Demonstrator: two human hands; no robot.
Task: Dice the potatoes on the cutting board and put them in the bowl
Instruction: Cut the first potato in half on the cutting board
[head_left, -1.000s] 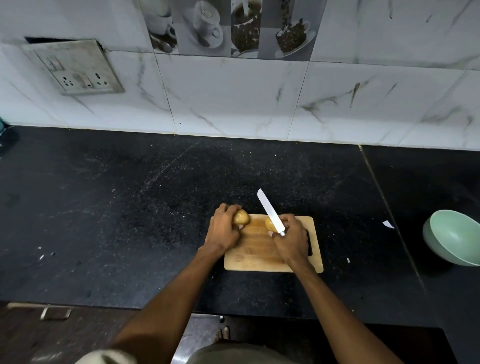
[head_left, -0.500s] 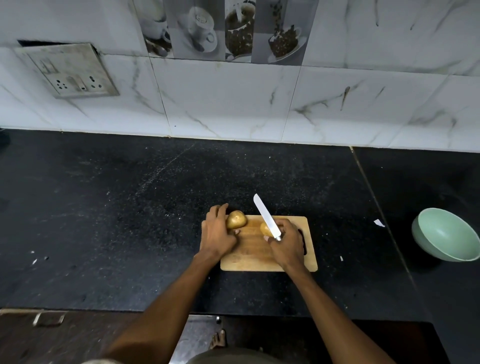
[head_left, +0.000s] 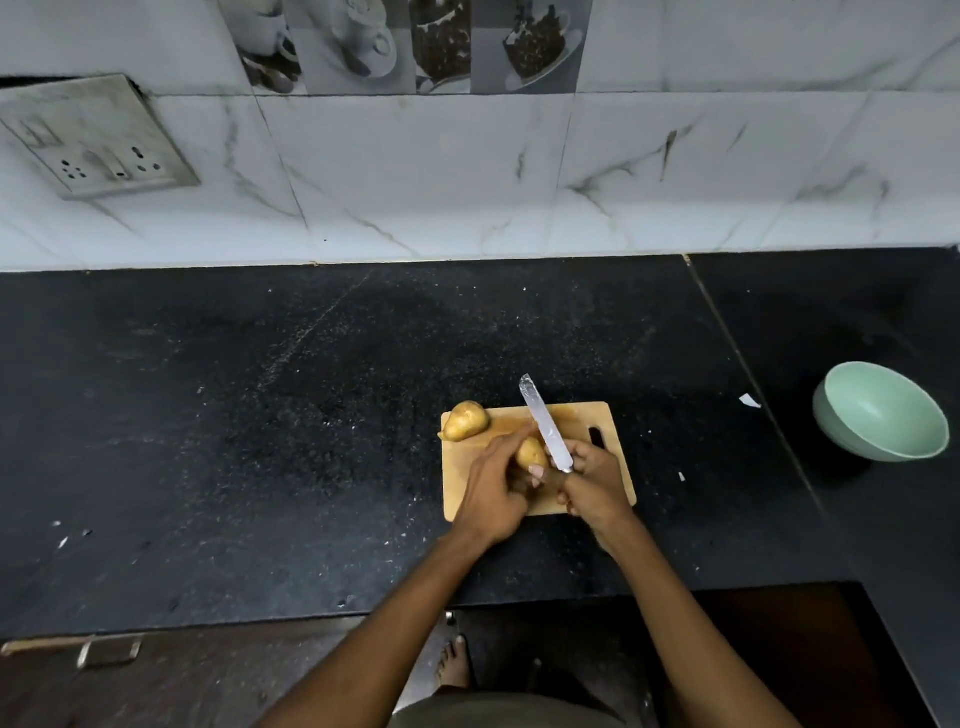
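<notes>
Just right of frame centre, one potato (head_left: 531, 453) lies on the cutting board (head_left: 576, 423), long axis running upper right to lower left, its lower end hidden under the left hand (head_left: 493, 491), whose fingers curl round it. The right hand (head_left: 595, 480) grips the knife (head_left: 545, 423), handle hidden, blade pointing up-left beside that potato. A second potato (head_left: 466, 420) overhangs the board's upper-left corner. The green bowl (head_left: 883, 413) sits well apart at the right edge on the black worktop (head_left: 260, 415).
</notes>
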